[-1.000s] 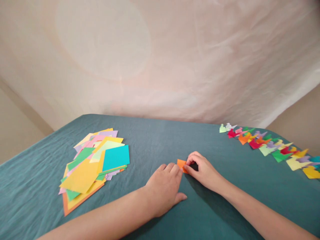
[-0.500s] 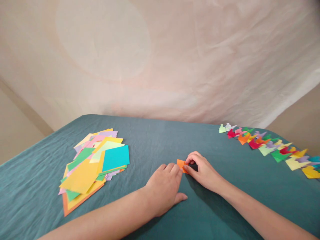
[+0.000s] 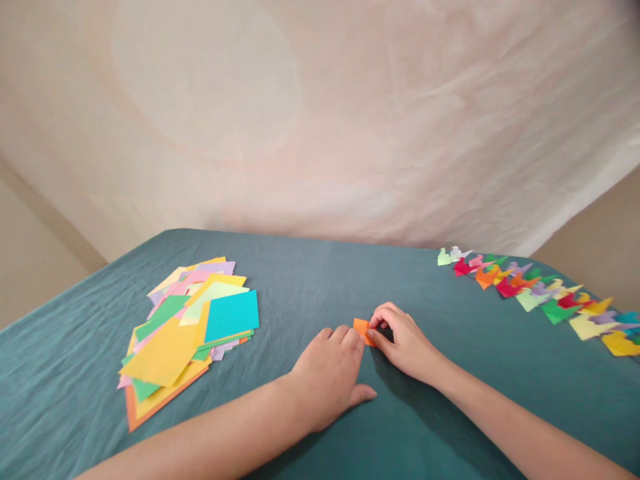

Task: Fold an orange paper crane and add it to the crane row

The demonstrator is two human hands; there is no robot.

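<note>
A small folded piece of orange paper [image 3: 361,327] lies on the cloth between my two hands. My right hand [image 3: 400,339] pinches its right edge between thumb and fingers. From the left, my left hand [image 3: 334,370] rests flat on the cloth with its fingertips at the paper's left side and its thumb stretched out to the right. Part of the paper is hidden behind the fingers of both hands.
A loose pile of coloured paper sheets [image 3: 165,350] lies on the left, a blue sheet [image 3: 233,316] on top. Several folded paper birds [image 3: 533,297] stand in rows on the right. A teal cloth [image 3: 300,280] covers the table, and a pale fabric backdrop [image 3: 350,120] hangs behind.
Almost nothing differs. Both hands stay at the orange paper; the left thumb has shifted very slightly to the right.
</note>
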